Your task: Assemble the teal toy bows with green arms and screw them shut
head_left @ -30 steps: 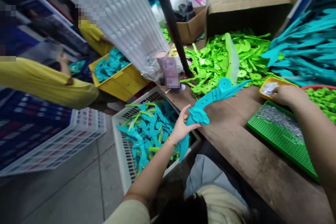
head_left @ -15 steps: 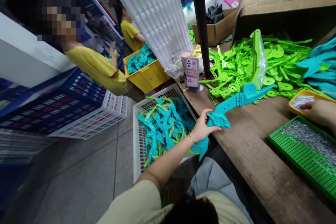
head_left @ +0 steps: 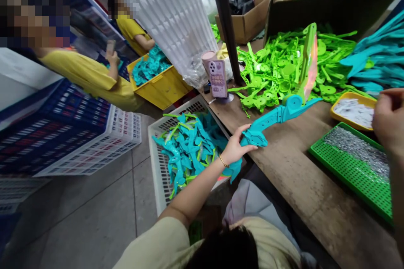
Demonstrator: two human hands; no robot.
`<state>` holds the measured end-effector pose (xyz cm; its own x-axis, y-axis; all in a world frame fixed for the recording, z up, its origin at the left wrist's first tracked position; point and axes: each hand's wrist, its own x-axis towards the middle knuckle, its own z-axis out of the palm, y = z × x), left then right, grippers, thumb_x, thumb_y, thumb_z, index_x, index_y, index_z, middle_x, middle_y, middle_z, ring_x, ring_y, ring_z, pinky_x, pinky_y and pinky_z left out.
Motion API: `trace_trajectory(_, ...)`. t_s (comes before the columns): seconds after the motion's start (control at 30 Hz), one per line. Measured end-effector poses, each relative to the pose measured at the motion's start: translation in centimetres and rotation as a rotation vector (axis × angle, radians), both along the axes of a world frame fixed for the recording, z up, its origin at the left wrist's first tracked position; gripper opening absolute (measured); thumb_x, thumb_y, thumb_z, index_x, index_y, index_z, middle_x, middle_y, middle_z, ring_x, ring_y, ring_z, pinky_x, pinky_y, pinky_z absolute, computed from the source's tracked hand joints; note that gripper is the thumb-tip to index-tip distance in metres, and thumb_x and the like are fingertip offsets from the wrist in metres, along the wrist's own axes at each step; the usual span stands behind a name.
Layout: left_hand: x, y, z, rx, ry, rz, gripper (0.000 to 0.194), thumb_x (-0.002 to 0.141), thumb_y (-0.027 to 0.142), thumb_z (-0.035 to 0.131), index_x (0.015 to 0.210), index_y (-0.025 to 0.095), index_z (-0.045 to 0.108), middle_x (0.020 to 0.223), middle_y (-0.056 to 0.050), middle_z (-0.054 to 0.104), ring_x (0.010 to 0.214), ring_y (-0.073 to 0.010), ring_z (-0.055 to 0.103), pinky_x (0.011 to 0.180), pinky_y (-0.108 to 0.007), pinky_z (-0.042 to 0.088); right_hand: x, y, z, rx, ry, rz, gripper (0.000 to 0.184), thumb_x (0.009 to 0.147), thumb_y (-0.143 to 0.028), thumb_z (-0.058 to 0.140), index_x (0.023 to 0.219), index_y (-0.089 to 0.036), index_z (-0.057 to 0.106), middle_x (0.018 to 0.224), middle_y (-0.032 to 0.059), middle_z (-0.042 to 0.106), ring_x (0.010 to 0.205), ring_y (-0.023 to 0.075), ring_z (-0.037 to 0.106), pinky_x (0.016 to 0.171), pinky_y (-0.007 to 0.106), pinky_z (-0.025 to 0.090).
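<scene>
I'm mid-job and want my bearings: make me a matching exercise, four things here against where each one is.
Things
1. Long turquoise plastic part
2. Small white pieces
3. Silvery metal pieces
4. Purple-backed phone

Places
A. In the green perforated plastic tray
B. Upright on the brown tabletop
C. In the left hand
D. In the yellow plastic dish

Pairs: 1-C, 2-D, 3-A, 4-B

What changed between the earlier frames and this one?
The right hand, earlier among the white pieces in the yellow tray, has drawn back out past its right edge; whether it holds one is unclear. The left hand still grips the teal part.
</scene>
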<state>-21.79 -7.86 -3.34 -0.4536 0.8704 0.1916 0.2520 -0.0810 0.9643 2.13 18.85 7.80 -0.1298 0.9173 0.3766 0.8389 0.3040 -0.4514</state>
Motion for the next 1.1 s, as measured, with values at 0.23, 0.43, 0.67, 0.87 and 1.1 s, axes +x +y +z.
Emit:
trace_trajectory(0.23,2.6,0.9,1.0,0.0,0.014,-0.067,0.082,0.07,0.043,0.084,0.139,0.027,0.044,0.143,-0.009,0.052,0.13,-0.0264,0.053,0.109,-0.041,0.043,-4.3,-11.6,-2.4,-0.143,0.416,0.548,0.025,0.087,-0.041,0.058,0.094,-0.018,0.067,0.081,0.0062,0.074,0.063,0.0169,0.069,0.062,0.031,0.052)
trace_trajectory(0.43,4.1,0.7,1.5,-0.043,0.081,-0.014,0.078,0.071,0.048,0.082,0.136,0.025,0.047,0.136,-0.01,0.058,0.119,-0.026,0.061,0.101,-0.04,0.051,-5.1,-12.0,-3.4,-0.121,0.354,0.491,0.025,0.089,-0.041,0.052,0.089,-0.019,0.064,0.077,0.0061,0.073,0.063,0.0186,0.068,0.061,0.031,0.05)
trace_trajectory(0.67,5.2,0.5,2.1,-0.01,0.226,0.005,0.074,0.075,0.04,0.081,0.139,0.026,0.045,0.14,-0.009,0.056,0.128,-0.0255,0.057,0.109,-0.041,0.047,-5.4,-12.7,-3.7,-0.064,0.293,0.486,0.024,0.089,-0.04,0.051,0.088,-0.019,0.063,0.074,0.0061,0.073,0.064,0.0191,0.069,0.062,0.031,0.051)
trace_trajectory(0.87,5.8,0.1,2.2,0.02,0.203,0.031,0.076,0.073,0.042,0.082,0.139,0.026,0.047,0.139,-0.009,0.058,0.127,-0.0269,0.057,0.108,-0.041,0.047,-5.5,-13.1,-4.0,0.005,0.239,0.476,0.031,0.09,-0.046,0.049,0.092,-0.019,0.064,0.076,0.0068,0.074,0.065,0.0213,0.068,0.058,0.031,0.047)
trace_trajectory(1.1,5.8,-1.2,2.6,0.066,0.27,0.071,0.077,0.071,0.038,0.084,0.138,0.027,0.049,0.134,-0.007,0.062,0.123,-0.0261,0.061,0.108,-0.04,0.048,-5.9,-14.1,-3.0,0.181,0.215,0.487,0.035,0.093,-0.05,0.047,0.085,-0.021,0.066,0.072,0.0076,0.071,0.058,0.0208,0.064,0.05,0.031,0.041)
